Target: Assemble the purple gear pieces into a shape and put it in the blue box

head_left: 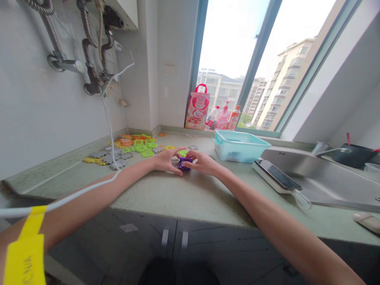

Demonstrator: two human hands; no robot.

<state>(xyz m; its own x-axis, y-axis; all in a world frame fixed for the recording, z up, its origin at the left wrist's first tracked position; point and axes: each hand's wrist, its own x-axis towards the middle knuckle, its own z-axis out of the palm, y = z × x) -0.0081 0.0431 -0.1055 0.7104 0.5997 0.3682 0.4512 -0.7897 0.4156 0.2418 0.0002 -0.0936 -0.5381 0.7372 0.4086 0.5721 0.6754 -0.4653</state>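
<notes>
On the counter, a small purple piece (184,164), made of latticed plastic tiles, stands in front of me. My right hand (201,163) grips it from the right between thumb and fingers. To its left is my left hand (166,160), thumb and fingers spread wide around that side; whether a fingertip touches the piece I cannot make out. Behind my left hand lie loose interlocking tiles: a green heap (142,145), orange ones (126,141), grey ones (111,154) and a yellow one (94,160). A few more tiles sit just behind the purple piece, partly hidden by my hands.
A translucent turquoise bin (243,147) stands right of my hands. Beyond it a phone (277,174) lies on a white box beside the steel sink (326,178). Bottles (223,118) and a pink bag (197,111) line the windowsill. A white cable (110,126) crosses my left arm.
</notes>
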